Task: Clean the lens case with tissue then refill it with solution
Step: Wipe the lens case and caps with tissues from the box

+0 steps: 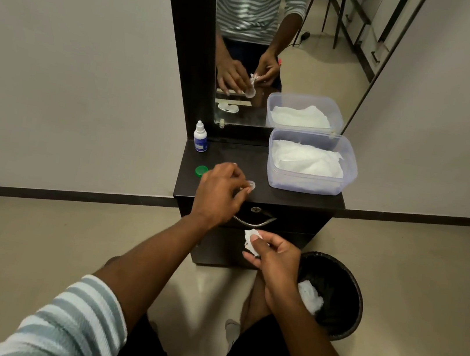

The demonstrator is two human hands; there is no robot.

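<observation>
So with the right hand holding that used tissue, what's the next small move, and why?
Probably drop the crumpled tissue pinched in the right hand into the black bin just beside it; another wad already lies there, and the left hand holds the lens case on the cabinet top.

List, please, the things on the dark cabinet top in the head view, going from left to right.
Solution bottle → green cap → left hand holding the clear lens case → plastic box of tissues.
</observation>
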